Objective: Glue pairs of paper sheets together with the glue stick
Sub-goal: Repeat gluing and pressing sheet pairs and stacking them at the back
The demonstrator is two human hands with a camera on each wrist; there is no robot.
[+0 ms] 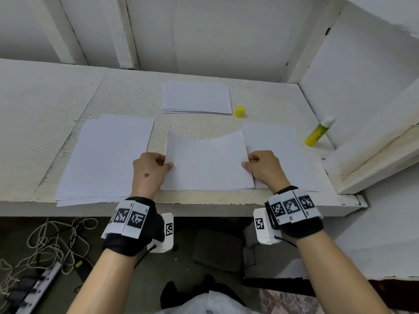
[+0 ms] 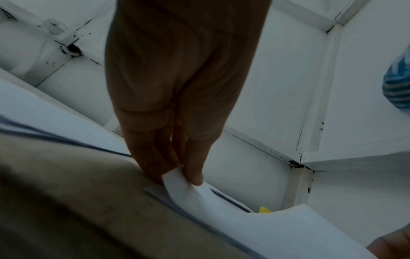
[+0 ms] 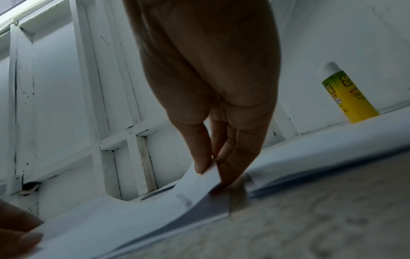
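A white paper sheet (image 1: 206, 162) is held over the table's front middle, its far edge sagging. My left hand (image 1: 150, 168) pinches its left edge (image 2: 177, 177) between thumb and fingers. My right hand (image 1: 264, 166) pinches its right edge (image 3: 208, 173) the same way. Another sheet (image 1: 274, 141) lies flat under it to the right. The glue stick (image 1: 317, 132) stands uncapped at the far right, also seen in the right wrist view as the glue stick (image 3: 346, 94). Its yellow cap (image 1: 239, 111) stands apart, beside the far stack.
A stack of sheets (image 1: 106, 157) lies at the left, and a smaller stack (image 1: 196, 97) at the back middle. A white wall panel (image 1: 374, 123) closes the right side. The table's front edge (image 1: 204, 202) runs just below my hands.
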